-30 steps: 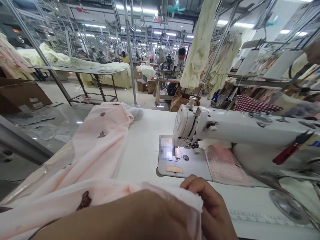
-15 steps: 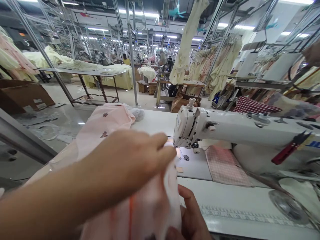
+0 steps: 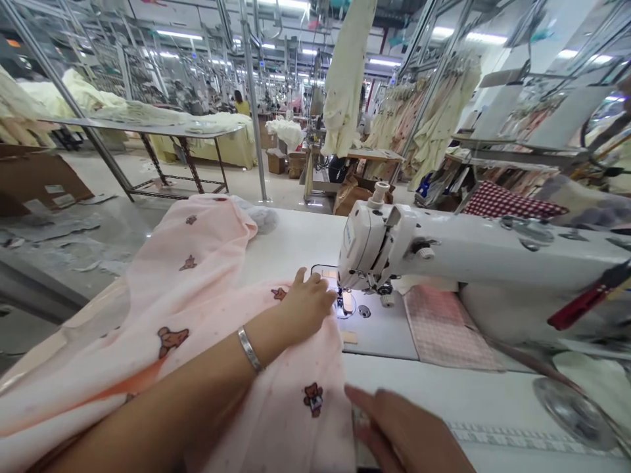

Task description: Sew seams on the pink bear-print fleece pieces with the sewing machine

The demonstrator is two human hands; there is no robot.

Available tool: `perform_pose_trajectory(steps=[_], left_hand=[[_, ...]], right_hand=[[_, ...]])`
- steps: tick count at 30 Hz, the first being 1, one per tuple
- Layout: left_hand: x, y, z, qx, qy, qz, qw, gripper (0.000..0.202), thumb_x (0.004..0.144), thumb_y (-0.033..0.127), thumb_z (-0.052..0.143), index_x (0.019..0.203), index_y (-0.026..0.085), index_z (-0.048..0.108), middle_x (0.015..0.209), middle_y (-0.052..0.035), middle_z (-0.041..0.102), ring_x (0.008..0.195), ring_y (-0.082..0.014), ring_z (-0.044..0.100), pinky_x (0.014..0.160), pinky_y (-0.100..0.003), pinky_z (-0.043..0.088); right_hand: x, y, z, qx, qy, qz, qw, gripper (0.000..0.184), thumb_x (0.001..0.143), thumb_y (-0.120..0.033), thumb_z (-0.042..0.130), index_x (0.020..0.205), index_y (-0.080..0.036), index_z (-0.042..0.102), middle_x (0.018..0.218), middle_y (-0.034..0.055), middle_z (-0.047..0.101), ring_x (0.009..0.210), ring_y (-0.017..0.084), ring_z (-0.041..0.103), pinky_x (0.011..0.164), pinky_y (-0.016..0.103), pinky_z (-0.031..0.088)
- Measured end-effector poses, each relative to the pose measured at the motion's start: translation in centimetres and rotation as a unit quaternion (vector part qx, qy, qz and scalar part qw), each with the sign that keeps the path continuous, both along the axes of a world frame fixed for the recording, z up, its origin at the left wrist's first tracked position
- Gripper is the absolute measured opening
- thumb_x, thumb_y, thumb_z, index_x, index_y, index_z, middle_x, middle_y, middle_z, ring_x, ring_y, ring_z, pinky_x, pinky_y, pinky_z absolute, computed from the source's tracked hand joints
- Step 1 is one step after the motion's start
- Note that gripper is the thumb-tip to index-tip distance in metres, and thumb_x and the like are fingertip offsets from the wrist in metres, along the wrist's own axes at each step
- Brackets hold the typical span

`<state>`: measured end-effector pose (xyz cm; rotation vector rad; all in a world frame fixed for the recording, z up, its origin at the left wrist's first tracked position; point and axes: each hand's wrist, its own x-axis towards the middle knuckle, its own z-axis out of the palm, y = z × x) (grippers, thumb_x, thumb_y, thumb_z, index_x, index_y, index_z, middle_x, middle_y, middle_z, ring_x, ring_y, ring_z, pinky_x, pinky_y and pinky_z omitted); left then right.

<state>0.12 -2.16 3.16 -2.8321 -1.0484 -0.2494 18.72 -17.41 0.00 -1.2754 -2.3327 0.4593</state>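
Pale pink cloth with brown bear prints (image 3: pixel 197 299) spreads over the left of the sewing table and runs up to the presser foot (image 3: pixel 340 302) of a white sewing machine (image 3: pixel 369 246). My left hand (image 3: pixel 308 309), a silver bracelet at its wrist, grips the cloth's edge just left of the foot, fingers curled down. Lower down, my right hand (image 3: pixel 394 420) is slightly blurred, its index finger and thumb closed on the right edge of the same cloth. The cloth hides part of the left fingertips.
Red-handled thread snips (image 3: pixel 586 299) rest against the machine arm. A pink checked cloth (image 3: pixel 448 328) lies beneath it, and a measuring tape strip (image 3: pixel 517 437) runs along the table's front. Metal posts (image 3: pixel 254 98) and a side table (image 3: pixel 197 128) stand beyond.
My left hand has gone forward and down, bringing the raised cloth edge flat beside the presser foot. The cloth now lies more spread out. My right hand stays at the cloth's near edge.
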Motion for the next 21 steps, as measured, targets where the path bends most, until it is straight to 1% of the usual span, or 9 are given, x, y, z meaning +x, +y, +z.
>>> perform_pose_trajectory(steps=[2,3,6,8,10,12,15,18,21], left_hand=[[0.1,-0.4,0.8,0.013,-0.019,0.032,0.999,0.013,0.080,0.011,0.046,0.088,0.015,0.057,0.094,-0.0109,0.056,0.094,-0.0272,0.048,0.092,-0.053,0.030],[0.1,-0.9,1.1,0.016,-0.028,0.045,0.998,0.014,0.080,0.010,0.046,0.089,0.015,0.057,0.095,-0.0112,0.056,0.094,-0.0274,0.048,0.090,-0.050,0.033],[-0.3,-3.6,0.7,-0.036,-0.039,0.032,0.998,0.014,0.083,0.013,0.046,0.087,0.015,0.059,0.095,-0.0098,0.058,0.089,-0.0252,0.051,0.078,-0.041,0.042],[-0.9,-5.9,-0.5,-0.077,-0.043,0.005,0.996,0.019,0.086,0.020,0.046,0.098,0.016,0.059,0.111,-0.0105,0.057,0.102,-0.0268,0.050,0.086,-0.043,0.040],[-1.8,-7.6,-1.6,-0.094,-0.048,-0.013,0.994,0.031,0.090,0.029,0.043,0.118,0.017,0.051,0.132,-0.0103,0.046,0.121,-0.0290,0.039,0.099,-0.049,0.030],[-2.4,-8.5,-2.1,-0.113,-0.047,-0.024,0.992,0.041,0.092,0.037,0.040,0.129,0.020,0.041,0.141,-0.0089,0.037,0.128,-0.0292,0.031,0.103,-0.051,0.024],[-2.8,-8.4,-1.8,-0.149,-0.040,-0.035,0.987,0.047,0.091,0.045,0.040,0.132,0.023,0.038,0.143,-0.0103,0.035,0.126,-0.0310,0.034,0.100,-0.054,0.026],[-2.7,-7.3,-1.3,-0.162,-0.045,-0.037,0.985,0.052,0.090,0.050,0.037,0.135,0.025,0.035,0.144,-0.0118,0.032,0.124,-0.0324,0.036,0.097,-0.056,0.027],[-2.4,-5.7,-1.4,-0.156,-0.054,-0.046,0.985,0.055,0.090,0.054,0.034,0.136,0.024,0.034,0.144,-0.0126,0.031,0.124,-0.0324,0.035,0.096,-0.054,0.027]], right_hand=[[-1.1,2.3,0.3,0.058,-0.082,-0.024,0.995,0.037,0.085,-0.016,0.049,0.122,-0.021,0.050,0.081,0.0054,0.062,0.070,0.020,0.057,0.058,0.033,0.048],[-1.7,3.1,0.4,0.080,-0.115,-0.027,0.990,0.035,0.084,-0.015,0.052,0.119,-0.019,0.053,0.083,0.0064,0.062,0.071,0.021,0.057,0.060,0.035,0.047],[-2.5,3.9,0.8,0.085,-0.139,-0.010,0.987,0.026,0.081,-0.017,0.056,0.106,-0.019,0.059,0.080,0.0050,0.061,0.069,0.020,0.055,0.060,0.035,0.044],[-2.0,3.8,1.2,0.066,-0.128,0.022,0.989,0.020,0.082,-0.019,0.055,0.101,-0.020,0.059,0.078,0.0035,0.060,0.069,0.019,0.053,0.061,0.033,0.041],[-1.1,4.0,1.6,0.050,-0.113,0.059,0.991,0.014,0.085,-0.020,0.049,0.094,-0.022,0.059,0.076,0.0020,0.059,0.068,0.018,0.053,0.061,0.031,0.040],[-0.2,5.2,1.9,0.074,-0.127,0.059,0.987,0.020,0.087,-0.017,0.043,0.098,-0.023,0.058,0.075,0.0013,0.060,0.069,0.017,0.054,0.062,0.030,0.039],[0.6,8.3,1.7,0.129,-0.193,0.013,0.973,0.027,0.087,-0.014,0.042,0.109,-0.022,0.055,0.078,0.0016,0.063,0.069,0.017,0.058,0.060,0.028,0.038],[1.0,10.9,1.1,0.139,-0.227,-0.014,0.964,0.015,0.087,-0.020,0.046,0.091,-0.022,0.060,0.074,0.0012,0.063,0.063,0.016,0.058,0.052,0.025,0.034],[2.2,11.9,0.6,0.156,-0.237,-0.053,0.957,0.020,0.087,-0.021,0.042,0.080,-0.020,0.060,0.071,0.0037,0.065,0.058,0.017,0.058,0.051,0.026,0.035]])
